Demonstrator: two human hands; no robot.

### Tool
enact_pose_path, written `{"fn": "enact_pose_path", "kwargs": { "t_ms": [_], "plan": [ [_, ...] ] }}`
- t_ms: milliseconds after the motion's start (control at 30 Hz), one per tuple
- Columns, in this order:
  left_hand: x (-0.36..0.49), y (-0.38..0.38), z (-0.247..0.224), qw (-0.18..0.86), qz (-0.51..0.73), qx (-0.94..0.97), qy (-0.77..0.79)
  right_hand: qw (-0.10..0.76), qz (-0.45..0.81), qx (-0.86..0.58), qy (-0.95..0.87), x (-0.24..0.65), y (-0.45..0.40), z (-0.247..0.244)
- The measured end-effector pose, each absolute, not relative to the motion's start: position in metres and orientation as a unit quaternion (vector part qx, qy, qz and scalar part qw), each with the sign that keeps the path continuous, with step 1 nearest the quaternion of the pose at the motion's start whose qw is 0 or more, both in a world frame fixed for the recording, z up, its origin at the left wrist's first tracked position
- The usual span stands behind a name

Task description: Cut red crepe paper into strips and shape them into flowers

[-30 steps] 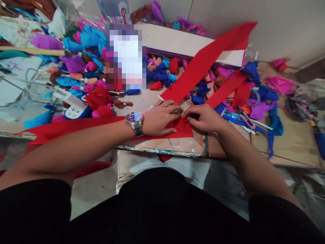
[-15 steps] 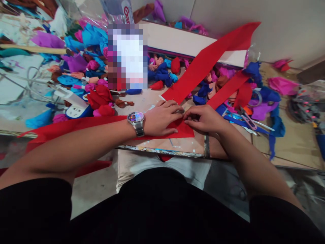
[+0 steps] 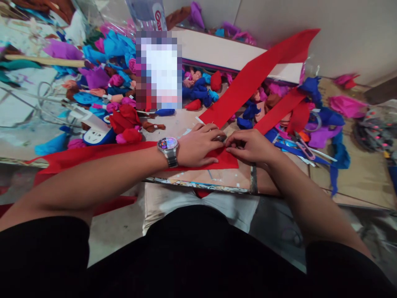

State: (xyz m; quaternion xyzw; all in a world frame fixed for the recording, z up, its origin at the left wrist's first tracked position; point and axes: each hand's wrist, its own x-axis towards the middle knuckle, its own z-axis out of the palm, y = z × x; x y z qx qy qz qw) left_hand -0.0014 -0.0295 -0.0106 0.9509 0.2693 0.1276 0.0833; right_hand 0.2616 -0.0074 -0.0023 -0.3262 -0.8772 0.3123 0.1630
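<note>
Right under our hands, a red cloth strip [image 3: 133, 155] lies flat along the near edge of the table [image 3: 214, 177]. Our left hand [image 3: 200, 145] presses on it, palm down, fingers slightly spread. Our right hand [image 3: 249, 145] curls at its right end, thumb and forefinger nearly together; we can't tell whether they pinch the cloth. Beyond, another red strip [image 3: 242, 87] slants up across a long pale box [image 3: 223, 49], beside a plastic bottle [image 3: 147, 14].
</note>
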Motion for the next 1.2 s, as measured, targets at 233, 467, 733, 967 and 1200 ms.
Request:
{"fn": "enact_pose_path", "kwargs": {
  "t_ms": [233, 467, 733, 967, 1200],
  "plan": [
    [-0.002, -0.0297, -0.011, 0.08, 0.132, 0.953, 0.26, 0.162, 0.316, -0.333, -0.873, 0.2621, -0.0076, -0.0023],
    [-0.0026, -0.0302, -0.0071, 0.084, 0.132, 0.956, 0.25, 0.143, 0.312, -0.348, -0.872, 0.2613, -0.0076, -0.0001],
    [-0.0023, -0.0306, -0.0067, 0.084, 0.132, 0.956, 0.25, 0.135, 0.315, -0.36, -0.868, 0.2603, -0.0089, 0.0021],
    [-0.0024, -0.0313, -0.0067, 0.077, 0.131, 0.956, 0.25, 0.134, 0.322, -0.366, -0.863, 0.2602, -0.0094, 0.0022],
    [-0.0025, -0.0315, -0.0046, 0.075, 0.129, 0.956, 0.251, 0.135, 0.323, -0.354, -0.867, 0.2623, -0.0089, 0.0008]
  ]
}}
